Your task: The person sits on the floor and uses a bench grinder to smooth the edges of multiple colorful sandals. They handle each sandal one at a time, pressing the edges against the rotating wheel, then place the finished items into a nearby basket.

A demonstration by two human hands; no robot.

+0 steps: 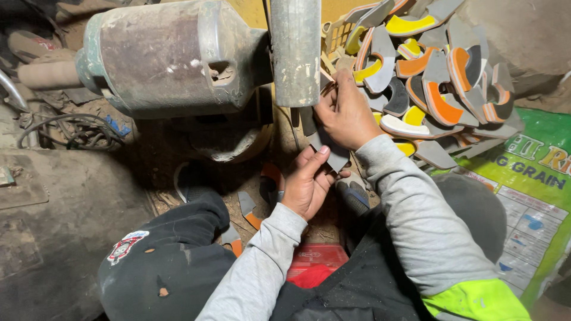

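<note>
Under the grey upright metal cylinder (295,53) of the dusty motor machine (172,56), both hands grip a flat grey curved sole piece (328,148). Long axis runs diagonal, upper-left to lower-right, top end at cylinder's base. Right hand (345,113) pinches upper part; left hand (309,181) clasps lower edge w/ thumb on top. Pile of grey/orange/yellow cut pieces (428,77) crowds right side; little room betw. knees.

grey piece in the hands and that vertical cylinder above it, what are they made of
Grey piece: looks like soft rubber or foam sheet, matte, thin, flat cut edges; unsure which. Cylinder: seemingly metal, dull grey, scuffed and dust-streaked with a faint sheen.
</note>
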